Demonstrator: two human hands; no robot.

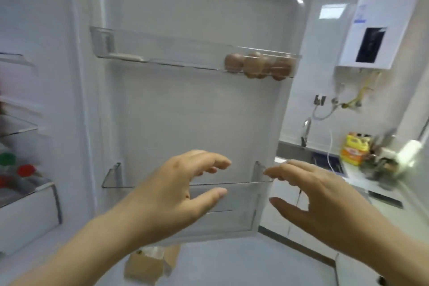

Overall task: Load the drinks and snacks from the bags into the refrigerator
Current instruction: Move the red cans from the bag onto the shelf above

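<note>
A white heater (380,28) is mounted on the right wall (325,30). A tap (306,131) and sink (325,162) are set in the counter (358,175) below. A box (146,264) is seen on the floor (236,262).

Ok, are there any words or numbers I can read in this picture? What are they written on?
No text here can be read and quoted.
Water heater on the wall: blue print near its top, too blurred to read.
Packet, yellow and orange, on the counter: some print, too blurred to read.
Fridge door and the eggs on its upper shelf: no words or numbers show.
</note>
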